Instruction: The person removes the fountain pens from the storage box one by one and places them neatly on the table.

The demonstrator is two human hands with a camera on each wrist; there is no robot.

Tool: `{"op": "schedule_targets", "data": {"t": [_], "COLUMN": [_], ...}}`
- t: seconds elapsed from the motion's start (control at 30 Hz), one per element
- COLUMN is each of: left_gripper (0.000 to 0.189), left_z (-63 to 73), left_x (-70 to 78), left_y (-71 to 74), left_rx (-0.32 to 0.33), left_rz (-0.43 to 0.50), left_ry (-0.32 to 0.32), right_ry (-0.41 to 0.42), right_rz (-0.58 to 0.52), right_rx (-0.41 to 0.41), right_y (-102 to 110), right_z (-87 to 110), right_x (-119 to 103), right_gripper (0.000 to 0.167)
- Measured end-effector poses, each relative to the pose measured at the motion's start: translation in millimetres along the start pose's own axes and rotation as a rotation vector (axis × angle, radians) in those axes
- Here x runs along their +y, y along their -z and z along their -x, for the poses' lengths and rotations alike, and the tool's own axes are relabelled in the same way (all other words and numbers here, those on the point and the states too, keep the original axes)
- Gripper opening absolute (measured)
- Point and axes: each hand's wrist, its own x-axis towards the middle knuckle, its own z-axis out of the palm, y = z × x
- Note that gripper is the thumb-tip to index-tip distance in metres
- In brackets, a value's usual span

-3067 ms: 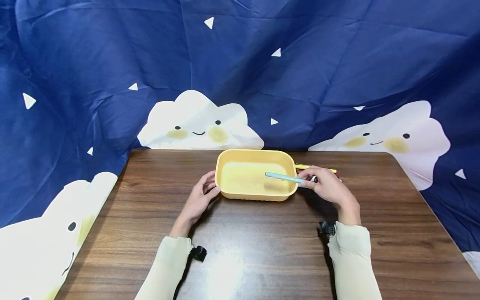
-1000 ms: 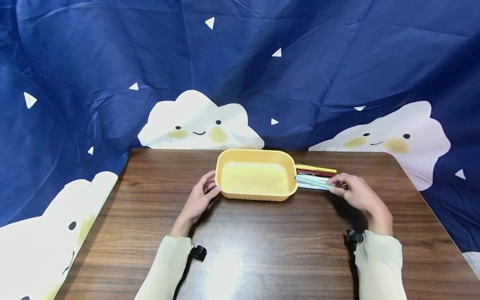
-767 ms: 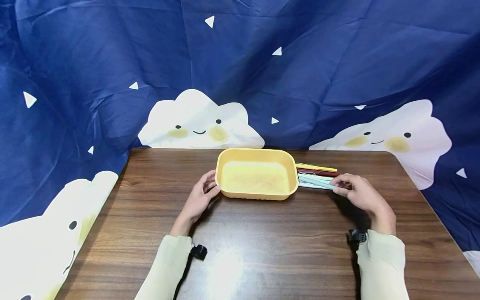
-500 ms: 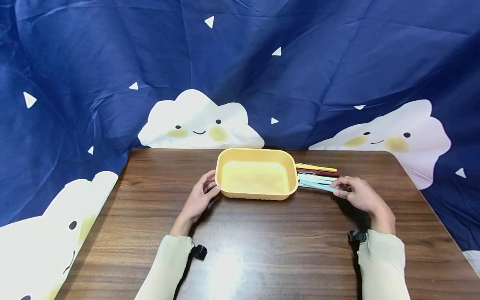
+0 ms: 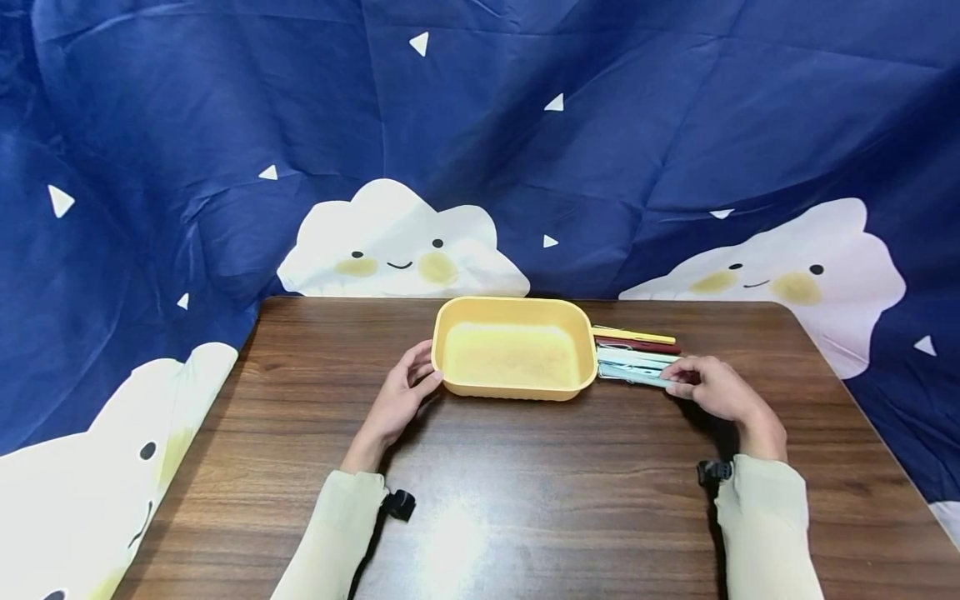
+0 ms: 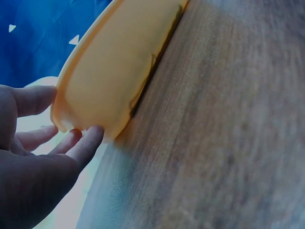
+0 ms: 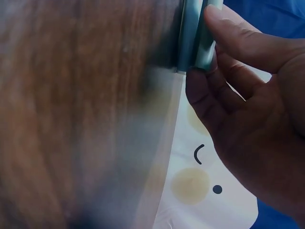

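Note:
A yellow plastic box (image 5: 513, 392) stands near the table's back edge. My left hand (image 5: 397, 400) touches its left end, thumb and fingers spread against the outside, as the left wrist view also shows. Right of the box several pens lie side by side: a yellow pen (image 5: 637, 336), a dark red pen (image 5: 645, 346) and pale blue ones. At the front of this row, my right hand (image 5: 716, 392) pinches the right end of a light blue pen (image 5: 637, 377). In the right wrist view the pen (image 7: 208, 45) sits between thumb and fingertips, alongside another bluish pen (image 7: 189, 38).
The brown wooden table (image 5: 540, 492) extends in front of both hands. Behind it hangs a blue curtain (image 5: 480, 108) with printed clouds. A black wrist camera (image 5: 399, 504) sits on the left sleeve and another (image 5: 714, 472) on the right one.
Three seconds ago my right hand held the light blue pen over the box. It has since moved right and lowered the pen to the front of the row. My left hand stays put.

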Motion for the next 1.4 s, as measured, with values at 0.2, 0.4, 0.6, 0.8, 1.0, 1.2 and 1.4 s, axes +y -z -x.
{"op": "schedule_targets", "data": {"t": [0.2,0.4,0.6,0.8,1.0,1.2,1.4], "left_gripper": [0.059,0.059,0.058,0.058,0.058,0.058,0.058], "left_z": [-0.5,-0.6,-1.7,-2.3,-0.9,-0.3,-1.5], "left_x": [-1.0,-2.2,-2.4,-2.9,-3.0,-3.2,-3.9], "left_y": [0.3,0.7,1.5,2.3,1.9,1.0,1.6], "left_rx": [-0.001,0.0,0.003,0.0,0.005,0.006,0.007], "left_rz": [-0.004,-0.015,-0.017,-0.011,-0.017,-0.013,-0.017], "left_ry": [-0.003,0.002,-0.003,-0.001,0.008,0.011,0.013], "right_ry": [-0.027,-0.058,-0.087,-0.081,-0.081,-0.082,-0.09], "right_rz": [0.004,0.008,-0.004,0.002,0.005,0.012,0.025], "right_rx": [-0.013,-0.037,-0.036,-0.029,-0.03,-0.034,-0.029], "right_y": [0.0,0.4,-0.3,-1.3,-1.3,-1.7,-1.4], "right_z": [-1.6,-4.4,-8.2,-7.7,-7.7,-7.2,-7.3], "right_x": [1.7,0.3,-1.8,-1.2,-1.2,-0.3,-0.6], "right_gripper": [0.01,0.011,0.013,0.012,0.01,0.008,0.007]}}
